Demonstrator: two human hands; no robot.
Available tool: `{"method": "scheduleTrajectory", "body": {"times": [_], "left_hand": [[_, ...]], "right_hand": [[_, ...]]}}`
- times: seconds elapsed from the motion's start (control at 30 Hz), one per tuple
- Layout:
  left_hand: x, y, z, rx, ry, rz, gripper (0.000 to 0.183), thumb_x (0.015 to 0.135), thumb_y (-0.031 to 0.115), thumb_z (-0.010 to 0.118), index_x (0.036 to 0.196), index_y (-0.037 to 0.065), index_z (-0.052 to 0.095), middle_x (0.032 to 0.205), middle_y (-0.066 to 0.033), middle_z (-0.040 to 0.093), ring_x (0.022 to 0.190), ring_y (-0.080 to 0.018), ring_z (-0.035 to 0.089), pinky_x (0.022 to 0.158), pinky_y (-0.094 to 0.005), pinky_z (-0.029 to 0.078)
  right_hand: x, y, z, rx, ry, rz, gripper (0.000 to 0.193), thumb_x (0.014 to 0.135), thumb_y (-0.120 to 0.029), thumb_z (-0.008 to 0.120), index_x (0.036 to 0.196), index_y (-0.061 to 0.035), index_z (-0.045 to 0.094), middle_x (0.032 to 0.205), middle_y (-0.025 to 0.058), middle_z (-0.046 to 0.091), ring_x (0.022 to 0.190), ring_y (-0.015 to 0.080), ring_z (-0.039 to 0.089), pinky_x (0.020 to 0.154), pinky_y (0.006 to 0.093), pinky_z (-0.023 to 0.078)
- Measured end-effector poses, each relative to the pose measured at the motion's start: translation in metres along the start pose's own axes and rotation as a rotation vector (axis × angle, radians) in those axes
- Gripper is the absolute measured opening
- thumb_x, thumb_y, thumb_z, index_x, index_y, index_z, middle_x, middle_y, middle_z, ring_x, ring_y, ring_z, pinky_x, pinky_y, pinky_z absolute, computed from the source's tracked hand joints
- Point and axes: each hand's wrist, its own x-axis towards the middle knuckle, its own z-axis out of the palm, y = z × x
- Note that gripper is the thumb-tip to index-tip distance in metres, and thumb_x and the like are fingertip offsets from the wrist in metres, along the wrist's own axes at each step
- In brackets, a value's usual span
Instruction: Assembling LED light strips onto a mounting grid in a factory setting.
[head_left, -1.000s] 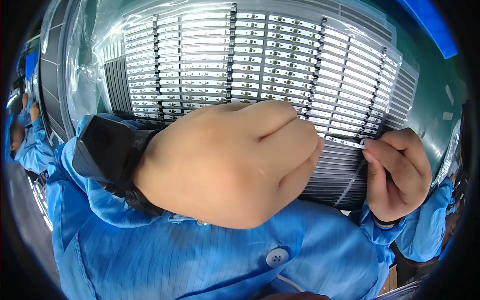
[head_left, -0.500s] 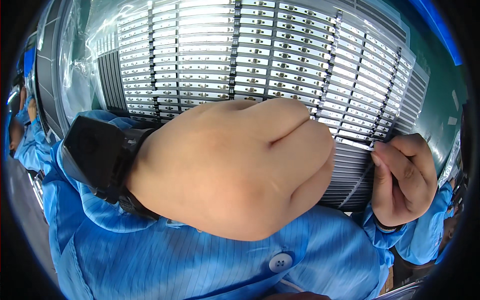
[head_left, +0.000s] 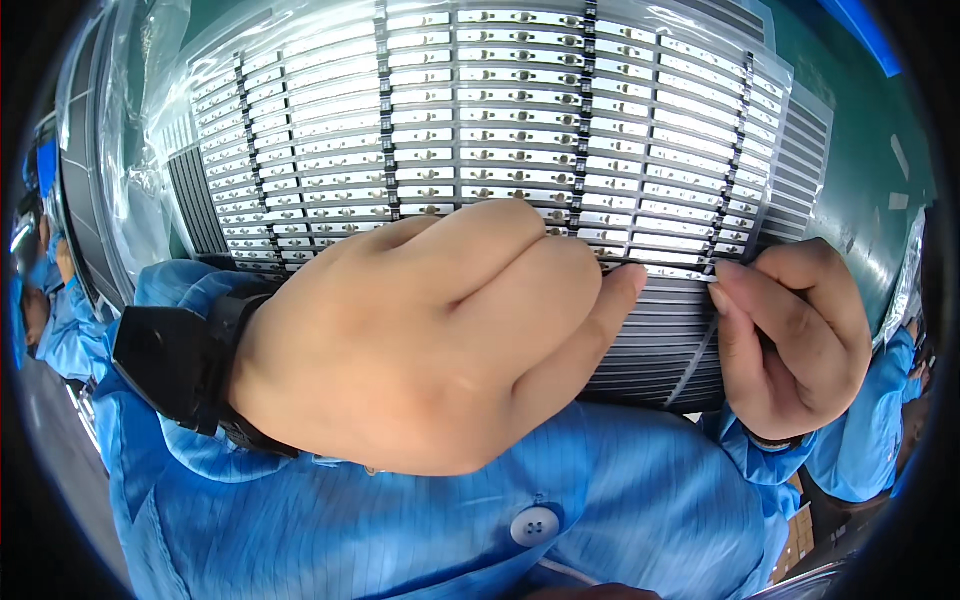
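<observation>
A dark grey tray (head_left: 650, 340) lies before me, its slots filled in rows with thin silver strips (head_left: 520, 135) that have small holes and rounded cut-outs. My left hand (head_left: 430, 330), back up and fingers curled, covers the tray's near left part. Its thumb tip meets a silver strip (head_left: 680, 272) at the lower edge of the filled rows; the other fingertips are hidden beneath the hand. My right hand (head_left: 795, 335) pinches the right end of that strip between thumb and forefinger. Below it are bare dark slots.
Clear plastic film (head_left: 130, 120) is bunched at the tray's left. Green tabletop (head_left: 860, 130) shows on the right, with small pale pieces (head_left: 898, 155) on it. People in blue work clothes (head_left: 75, 290) are at the left and right rims.
The tray and both hands sit further left in the picture, and the tray slightly higher. My left thumb tip has come into sight beside the strip. The right hand keeps its pinch.
</observation>
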Motion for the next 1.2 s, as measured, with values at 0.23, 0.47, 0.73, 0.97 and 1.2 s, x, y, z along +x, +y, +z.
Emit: {"method": "scheduleTrajectory", "body": {"times": [0.23,0.47,0.73,0.97,1.2], "left_hand": [[0.007,-0.001,-0.004,-0.024,-0.091,-0.002,0.046,0.064,0.004,0.071,0.11,0.002,0.077,0.079,-0.0036,0.046,0.062,-0.0143,0.049,0.05,-0.0251,0.044],[0.01,0.001,-0.001,-0.015,-0.099,-0.016,0.048,0.065,0.005,0.071,0.113,0.005,0.077,0.079,-0.0036,0.042,0.063,-0.0148,0.048,0.05,-0.0259,0.043],[0.019,0.004,-0.007,-0.028,-0.187,-0.076,0.05,0.066,0.007,0.07,0.116,0.007,0.077,0.08,-0.0035,0.042,0.064,-0.0153,0.047,0.051,-0.0267,0.043],[0.023,0.005,-0.009,-0.031,-0.217,-0.064,0.051,0.068,0.007,0.07,0.118,0.007,0.075,0.08,-0.0035,0.042,0.066,-0.0166,0.047,0.054,-0.0274,0.044],[0.03,0.014,-0.022,-0.087,-0.278,-0.13,0.052,0.07,0.006,0.069,0.122,0.005,0.073,0.08,-0.0043,0.046,0.066,-0.0176,0.049,0.058,-0.03,0.046]], "right_hand": [[-0.001,0.002,-0.003,-0.012,0.001,0.024,0.027,0.07,0.013,0.075,0.097,0.0062,0.074,0.084,0.0126,0.059,0.065,0.017,0.053,0.055,0.0261,0.038],[-0.003,0.006,-0.005,0.004,0.018,0.037,0.027,0.071,0.013,0.076,0.096,0.006,0.074,0.085,0.0125,0.059,0.064,0.016,0.052,0.054,0.0253,0.037],[-0.004,0.014,-0.007,-0.001,0.031,-0.025,0.025,0.069,0.008,0.075,0.094,0.0076,0.073,0.085,0.0132,0.058,0.063,0.0161,0.052,0.053,0.0266,0.037],[-0.006,0.015,-0.012,-0.025,0.045,-0.129,0.028,0.069,-0.004,0.07,0.094,0.0073,0.074,0.08,0.0113,0.057,0.058,0.0162,0.049,0.05,0.028,0.035],[-0.009,0.009,-0.013,-0.146,0.072,-0.099,0.029,0.061,-0.006,0.071,0.087,0.006,0.074,0.076,0.0088,0.055,0.055,0.0181,0.047,0.049,0.0297,0.034]]}}
